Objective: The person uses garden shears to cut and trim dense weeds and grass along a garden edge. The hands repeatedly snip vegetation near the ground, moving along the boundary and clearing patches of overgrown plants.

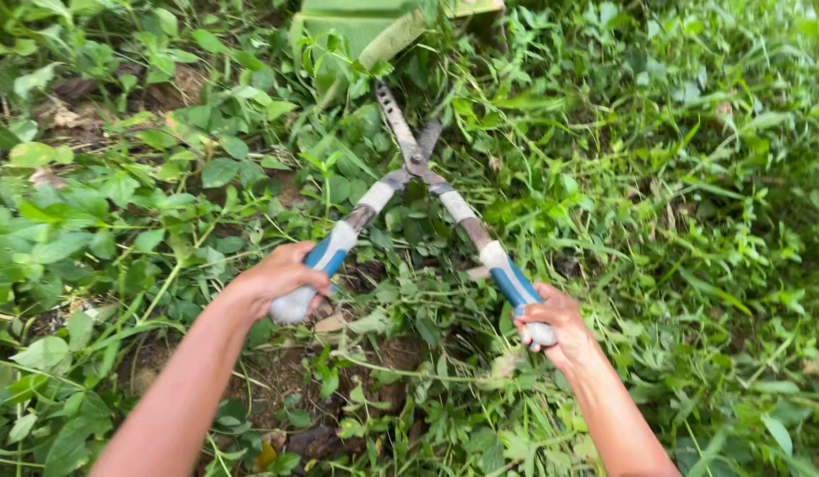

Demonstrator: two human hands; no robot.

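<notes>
I hold a pair of long-handled garden shears (pixel 415 165) over dense weeds. My left hand (pixel 277 278) grips the left blue-and-white handle (pixel 325 256). My right hand (pixel 555 325) grips the right blue-and-white handle (pixel 513 284). The handles are spread wide apart. The two metal blades (pixel 394 115) cross at the pivot and point away from me into the leaves, slightly parted.
Leafy green weeds and grass (pixel 674 194) cover the ground all around. Patches of bare brown soil (pixel 374 362) show between my arms. A pale green object (pixel 365 31) lies at the top, past the blade tips.
</notes>
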